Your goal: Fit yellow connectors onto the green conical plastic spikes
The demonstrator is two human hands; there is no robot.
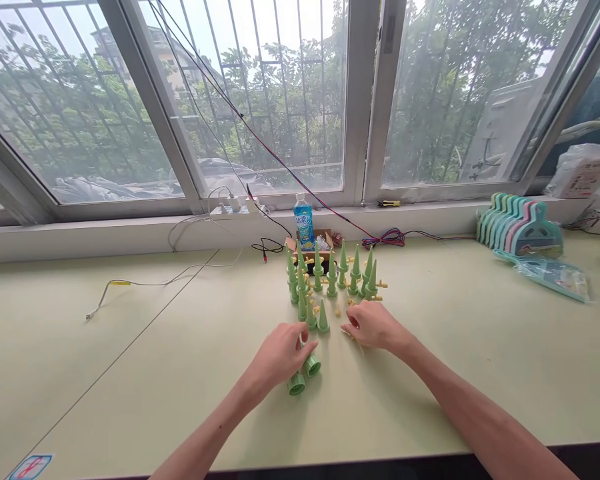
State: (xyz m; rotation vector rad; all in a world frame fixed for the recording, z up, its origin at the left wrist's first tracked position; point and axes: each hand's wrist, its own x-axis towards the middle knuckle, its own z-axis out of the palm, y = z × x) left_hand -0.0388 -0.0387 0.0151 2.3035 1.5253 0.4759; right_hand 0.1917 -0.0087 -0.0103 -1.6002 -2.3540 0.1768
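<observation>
My left hand (284,350) bends over two hollow green spikes (296,384) lying with their round open ends toward me. Its thumb and index finger are apart, and its other fingers are mostly hidden; it may be touching the spikes. Just beyond stands a short green cone (323,319). My right hand (373,325) rests low over the table with its fingers curled closed. Small pale yellow pieces (337,311) lie by its fingertips; what its fingers hold is hidden. Several green spikes with yellow side valves (332,277) stand upright in a cluster beyond both hands.
Behind the cluster sit a small cardboard box (325,241) and a blue-labelled bottle (304,223). Coiled cable (387,237) and a power strip (235,208) lie near the windowsill. A row of pastel boards (523,227) and a bagged board (555,277) are at right. A white cable (150,283) crosses the left side.
</observation>
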